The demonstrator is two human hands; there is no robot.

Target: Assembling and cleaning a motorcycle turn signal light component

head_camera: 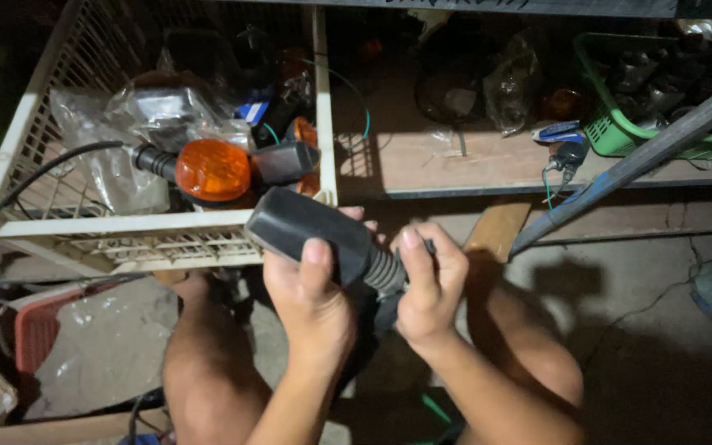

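two hands meet on one part here: a black turn-signal lamp (311,231) with a ribbed rubber stem, held just in front of the near rim of a white plastic basket (84,224). the left hand (311,301) is wrapped around the lamp's housing from below, thumb pressed up against its back face. the right hand (426,284) is closed around the ribbed stem (385,272), thumb laid along the top, so the two fists sit almost touching. the lens side of the held lamp faces away from the camera and cannot be seen.

as a judgement of progress: this lamp is out of the basket and fully in hand, so picking it up is done, while whatever is being worked at the stem looks only in its middle, since housing and stem are still joined and no loose piece shows. inside the basket, another signal lamp with an orange lens (212,169) lies on its side among clear plastic bags (109,156) and more such lamps, apparently untouched. a green crate (611,132) of dark parts sits well apart on a wooden shelf (438,165) to the right. the person's knees frame the hands below, over a concrete floor (653,346).
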